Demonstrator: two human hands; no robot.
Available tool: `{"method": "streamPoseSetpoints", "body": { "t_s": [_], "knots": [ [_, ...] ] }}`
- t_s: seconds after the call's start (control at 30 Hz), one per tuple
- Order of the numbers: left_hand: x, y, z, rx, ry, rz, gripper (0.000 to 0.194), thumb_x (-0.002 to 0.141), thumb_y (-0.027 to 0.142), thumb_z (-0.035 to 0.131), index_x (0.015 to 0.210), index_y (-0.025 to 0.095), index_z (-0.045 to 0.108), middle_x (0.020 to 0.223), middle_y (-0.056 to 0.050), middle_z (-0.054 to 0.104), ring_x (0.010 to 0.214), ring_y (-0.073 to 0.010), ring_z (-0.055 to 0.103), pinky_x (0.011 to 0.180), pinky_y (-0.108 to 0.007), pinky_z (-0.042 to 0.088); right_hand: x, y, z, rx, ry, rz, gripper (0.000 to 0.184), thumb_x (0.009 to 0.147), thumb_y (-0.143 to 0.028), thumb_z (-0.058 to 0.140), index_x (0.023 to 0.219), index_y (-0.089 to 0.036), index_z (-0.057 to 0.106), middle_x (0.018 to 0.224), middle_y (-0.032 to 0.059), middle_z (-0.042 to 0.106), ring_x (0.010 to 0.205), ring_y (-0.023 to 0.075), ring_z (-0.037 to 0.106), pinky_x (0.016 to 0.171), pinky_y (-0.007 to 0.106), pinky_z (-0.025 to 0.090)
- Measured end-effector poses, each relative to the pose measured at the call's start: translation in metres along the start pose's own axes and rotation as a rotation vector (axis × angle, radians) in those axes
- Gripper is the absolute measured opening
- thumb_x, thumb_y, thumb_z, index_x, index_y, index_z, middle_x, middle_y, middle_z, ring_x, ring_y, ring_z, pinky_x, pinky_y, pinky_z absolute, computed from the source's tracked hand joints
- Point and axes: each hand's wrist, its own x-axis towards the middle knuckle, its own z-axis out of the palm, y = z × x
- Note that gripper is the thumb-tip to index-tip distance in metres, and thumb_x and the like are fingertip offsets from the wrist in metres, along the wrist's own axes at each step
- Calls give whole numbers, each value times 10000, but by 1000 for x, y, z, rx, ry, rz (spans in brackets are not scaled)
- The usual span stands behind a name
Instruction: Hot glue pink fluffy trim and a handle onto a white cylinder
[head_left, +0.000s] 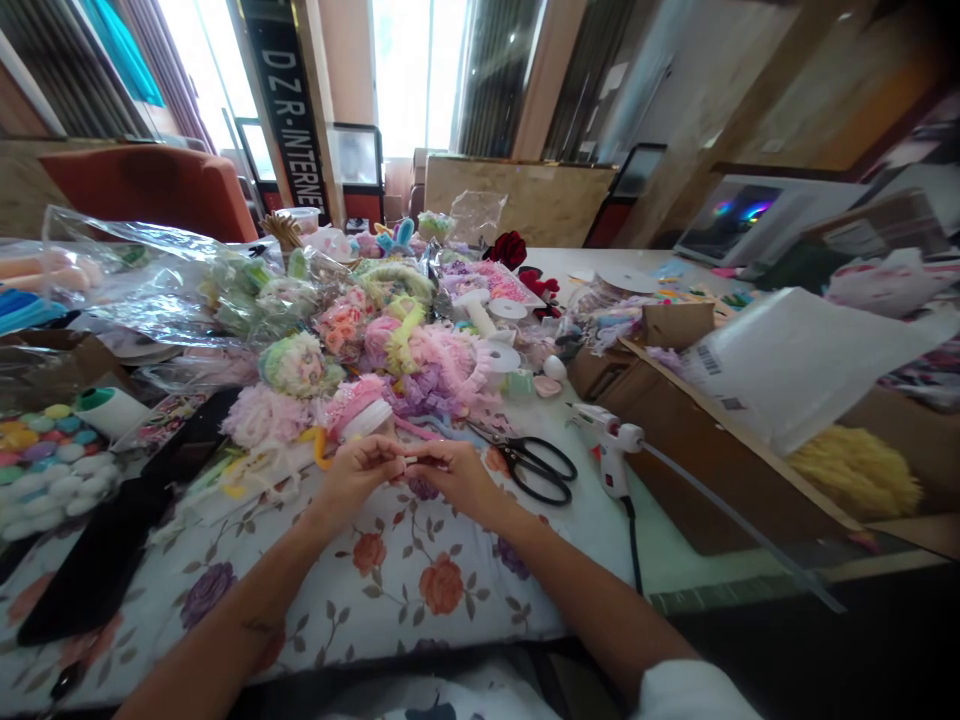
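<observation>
My left hand (358,470) and my right hand (450,472) meet over the floral tablecloth (390,570), fingers pinched together on a small pale piece (410,460) between them. What the piece is stays too small to tell. Just beyond the hands lies a heap of pastel lace and ribbon trims (390,360) in pink, purple, green and yellow. Black-handled scissors (536,467) lie right of my right hand. A white hot glue gun (609,445) rests further right, its black cord running toward me.
An open cardboard box (697,440) with yellow fluff and a white sheet stands at right. Coloured pompoms (45,460) and a white-and-green spool (109,408) sit at left, beside clear plastic bags. A dark flat object (112,540) lies at front left.
</observation>
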Motion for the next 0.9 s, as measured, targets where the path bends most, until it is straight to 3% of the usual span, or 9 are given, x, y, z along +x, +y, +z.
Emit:
{"method": "streamPoseSetpoints", "body": {
  "t_s": [0.2, 0.47, 0.57, 0.73, 0.9],
  "knots": [
    [-4, -15, -5, 70, 24, 30, 214, 692, 335, 791, 794, 152, 749, 668, -27, 684, 606, -127, 578, 599, -242, 473, -7, 19, 14, 183, 116, 50, 302, 806, -453, 680, 818, -167, 776, 584, -3, 633, 514, 114, 503, 500, 229, 402],
    [-11, -17, 2, 486, 103, 268, 97, 784, 215, 669, 749, 192, 756, 761, -51, 736, 748, -189, 645, 728, -299, 482, -15, 18, 16, -228, 188, -199, 196, 866, -266, 606, 777, -191, 764, 642, 31, 715, 575, 162, 612, 598, 265, 450],
    [-10, -15, 0, 354, 97, 185, 101, 774, 264, 698, 798, 177, 744, 724, -41, 720, 692, -177, 643, 680, -290, 494, -15, 16, 16, -163, 185, -162, 195, 878, -291, 608, 811, -196, 765, 675, 30, 724, 595, 163, 619, 594, 261, 453],
    [-7, -15, -4, -110, 67, -13, 383, 807, 457, 686, 1022, 141, 698, 805, -56, 726, 702, -160, 659, 689, -286, 533, -16, 15, 15, 72, 194, 0, 232, 874, -355, 618, 794, -183, 752, 620, 11, 663, 544, 137, 560, 539, 245, 437],
    [-9, -17, -3, -34, 53, -30, 309, 742, 414, 763, 865, 138, 697, 701, -20, 680, 649, -130, 611, 651, -246, 502, -16, 18, 17, 94, 200, 14, 202, 843, -354, 649, 797, -194, 764, 649, 19, 682, 566, 143, 570, 543, 247, 444]
  ]
}}
